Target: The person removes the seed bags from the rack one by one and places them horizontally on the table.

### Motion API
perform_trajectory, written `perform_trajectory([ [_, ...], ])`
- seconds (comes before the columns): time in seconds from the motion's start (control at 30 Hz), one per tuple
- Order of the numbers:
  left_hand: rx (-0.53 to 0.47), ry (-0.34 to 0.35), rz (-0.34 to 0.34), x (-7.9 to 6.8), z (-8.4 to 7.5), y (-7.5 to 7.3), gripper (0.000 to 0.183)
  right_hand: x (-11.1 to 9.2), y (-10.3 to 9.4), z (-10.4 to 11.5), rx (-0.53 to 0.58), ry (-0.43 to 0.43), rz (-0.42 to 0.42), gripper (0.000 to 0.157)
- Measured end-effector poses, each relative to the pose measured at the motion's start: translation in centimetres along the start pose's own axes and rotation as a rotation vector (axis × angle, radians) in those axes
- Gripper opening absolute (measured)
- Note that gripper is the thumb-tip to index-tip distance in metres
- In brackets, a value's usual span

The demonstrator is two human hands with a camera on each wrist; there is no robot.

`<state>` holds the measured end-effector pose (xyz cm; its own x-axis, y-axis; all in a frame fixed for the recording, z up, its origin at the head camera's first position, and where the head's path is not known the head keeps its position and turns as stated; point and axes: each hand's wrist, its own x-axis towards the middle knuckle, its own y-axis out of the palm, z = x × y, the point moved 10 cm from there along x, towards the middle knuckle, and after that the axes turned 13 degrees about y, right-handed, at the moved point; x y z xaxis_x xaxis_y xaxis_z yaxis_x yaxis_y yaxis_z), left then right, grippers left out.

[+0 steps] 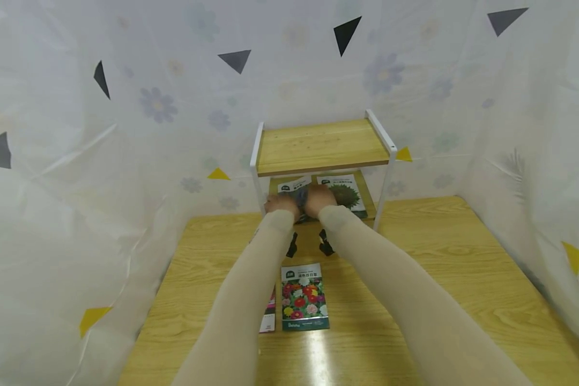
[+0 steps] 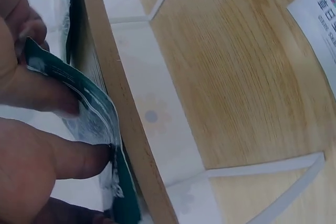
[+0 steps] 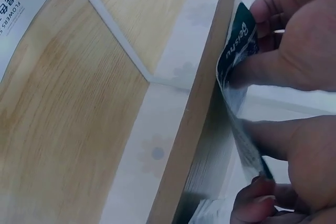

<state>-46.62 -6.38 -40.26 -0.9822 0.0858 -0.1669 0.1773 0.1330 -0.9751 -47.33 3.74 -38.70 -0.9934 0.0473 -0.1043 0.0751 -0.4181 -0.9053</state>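
Both hands reach under the upper shelf of a small white-framed rack. Between them they pinch a seed packet [image 1: 294,185] by its near edge, over the lower shelf. My left hand [image 1: 283,205] grips near its left corner and my right hand [image 1: 320,199] near its right. Bent and curved, the packet shows a dark green bottom band [image 3: 239,43] in the right wrist view; thumbs press on its face. Most of its picture hides behind the hands. Just right of it lies another packet with a spiky green plant [image 1: 346,195].
The upper wooden shelf [image 1: 323,142] hangs over the hands, between white side rails [image 1: 381,131]. A flower seed packet [image 1: 305,297] lies on the wooden table [image 1: 463,268] in front. Beside it another packet [image 1: 268,316] is partly hidden by the left sleeve [image 1: 241,300].
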Motion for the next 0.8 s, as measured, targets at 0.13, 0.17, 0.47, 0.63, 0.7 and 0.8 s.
perform_trajectory([
  [0.13,-0.036,0.032,-0.065,-0.1,0.2,-0.7,0.055,0.3,-0.1,-0.8,0.075,0.004,-0.002,0.048],
  [0.17,-0.046,0.041,-0.076,-0.3,0.2,-0.9,0.053,0.3,-0.1,-1.0,0.084,0.007,0.002,0.052],
  [0.47,-0.205,0.140,-0.159,-2.4,-0.2,-2.5,0.041,-0.9,-2.1,-3.1,0.245,0.044,0.004,0.061],
  [0.63,-0.335,0.190,-0.235,-3.9,-0.5,-3.3,0.028,-2.0,-3.5,-4.5,0.287,0.039,-0.016,0.064],
  [0.7,-0.403,0.204,-0.273,-4.3,-0.6,-3.5,0.029,-2.4,-4.0,-4.9,0.279,0.028,-0.028,0.063],
  [0.8,-0.485,0.224,-0.319,-4.9,-0.7,-3.6,0.040,-3.1,-4.5,-5.5,0.274,0.000,-0.033,0.064],
])
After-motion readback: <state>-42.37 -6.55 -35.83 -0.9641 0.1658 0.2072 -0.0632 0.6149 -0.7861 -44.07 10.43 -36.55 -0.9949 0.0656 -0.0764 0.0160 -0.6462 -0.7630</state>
